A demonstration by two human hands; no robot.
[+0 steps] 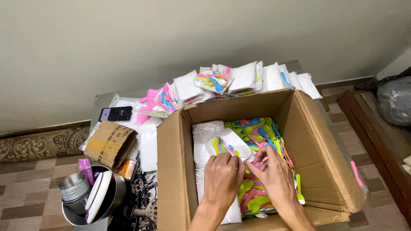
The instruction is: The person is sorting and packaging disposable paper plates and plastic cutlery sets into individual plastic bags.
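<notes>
Both my hands reach down into an open cardboard box. My left hand pinches the near end of a small clear packet of coloured plastic cutlery, which lies on white packets stacked in the box's left half. My right hand touches the same packet's edge with its fingertips and rests over a heap of loose coloured plastic spoons and forks filling the box's right half.
A low table behind the box carries a row of filled cutlery packets, a phone and a folded cardboard piece. A steel pot with steel cups and a white lid stands at the lower left. A wooden ledge with a grey bag runs along the right.
</notes>
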